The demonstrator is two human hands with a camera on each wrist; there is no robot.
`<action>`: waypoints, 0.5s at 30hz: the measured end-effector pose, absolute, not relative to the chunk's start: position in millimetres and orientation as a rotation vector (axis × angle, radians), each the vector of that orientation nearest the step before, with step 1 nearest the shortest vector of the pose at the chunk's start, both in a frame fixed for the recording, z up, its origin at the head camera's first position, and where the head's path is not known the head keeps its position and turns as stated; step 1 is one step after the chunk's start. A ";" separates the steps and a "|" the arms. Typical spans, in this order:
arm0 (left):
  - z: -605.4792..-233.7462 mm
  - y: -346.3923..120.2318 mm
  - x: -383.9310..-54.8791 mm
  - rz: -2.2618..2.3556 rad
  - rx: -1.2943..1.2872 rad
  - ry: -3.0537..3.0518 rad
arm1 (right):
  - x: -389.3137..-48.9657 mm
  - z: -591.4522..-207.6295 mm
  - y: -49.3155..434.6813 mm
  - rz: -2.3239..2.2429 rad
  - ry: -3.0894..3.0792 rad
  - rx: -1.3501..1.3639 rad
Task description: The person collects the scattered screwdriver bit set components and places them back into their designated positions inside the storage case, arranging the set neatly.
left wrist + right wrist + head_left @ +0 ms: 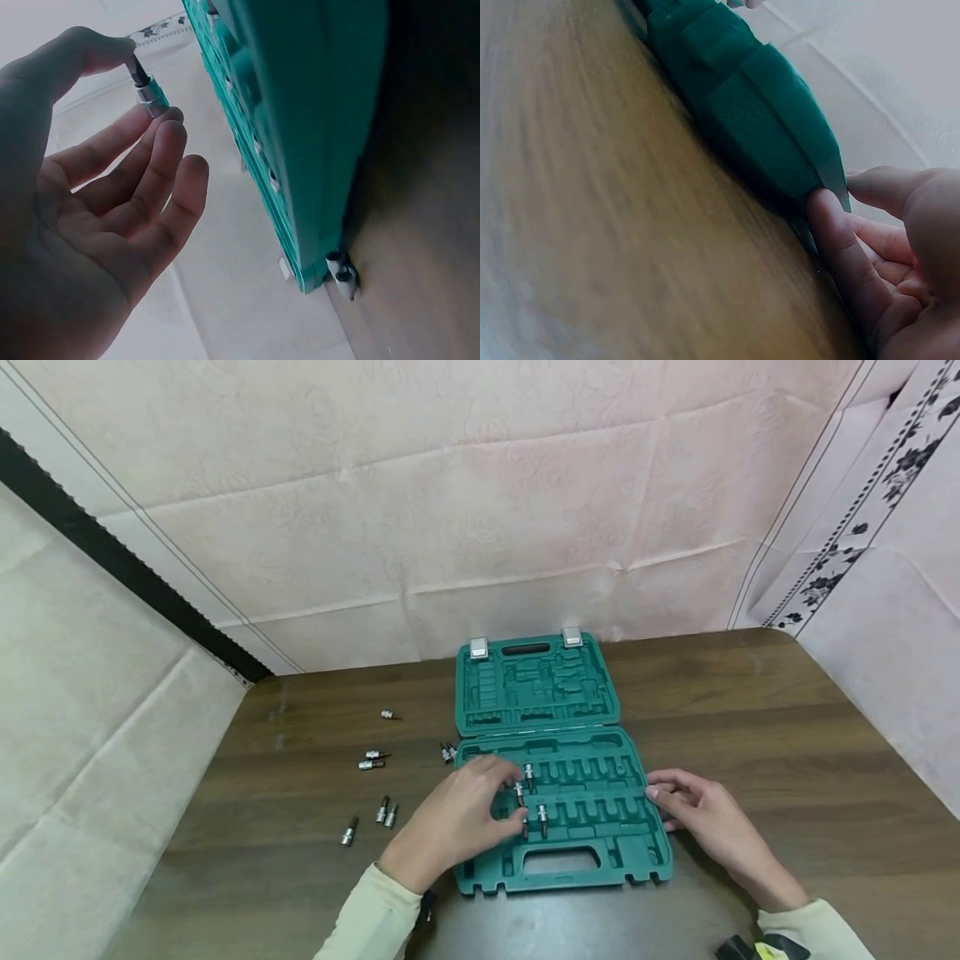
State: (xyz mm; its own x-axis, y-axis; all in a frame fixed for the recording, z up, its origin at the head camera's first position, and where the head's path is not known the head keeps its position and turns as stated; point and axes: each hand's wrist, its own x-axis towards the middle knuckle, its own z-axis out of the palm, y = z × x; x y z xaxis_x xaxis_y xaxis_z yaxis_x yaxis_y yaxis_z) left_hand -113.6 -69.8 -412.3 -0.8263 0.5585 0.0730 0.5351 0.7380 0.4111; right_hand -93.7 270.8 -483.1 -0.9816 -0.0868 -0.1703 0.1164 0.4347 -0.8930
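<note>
We see the left hand (463, 806) pinching a bit socket (153, 97) between thumb and fingertip, over the left half of the open green case (491, 878); the dark bit end points to the thumb. Right hand (703, 817): we get thumb and fingers gripping the case's right edge. We note other seated bits (542, 815) in the base near the left hand, plus loose bits (349, 832) scattered left on the wooden table (247, 877), with a close pair (447, 752) just beside the case. Lid (536, 687) lies back.
</note>
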 end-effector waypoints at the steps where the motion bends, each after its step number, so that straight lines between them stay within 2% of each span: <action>1: -412.9 -68.2 -113.5 0.648 0.915 2.871 | -93.6 -483.3 270.3 -1.579 2.491 0.032; 15: -421.9 -43.3 -111.5 0.419 1.073 2.934 | -93.5 -485.0 270.5 -1.567 2.510 0.008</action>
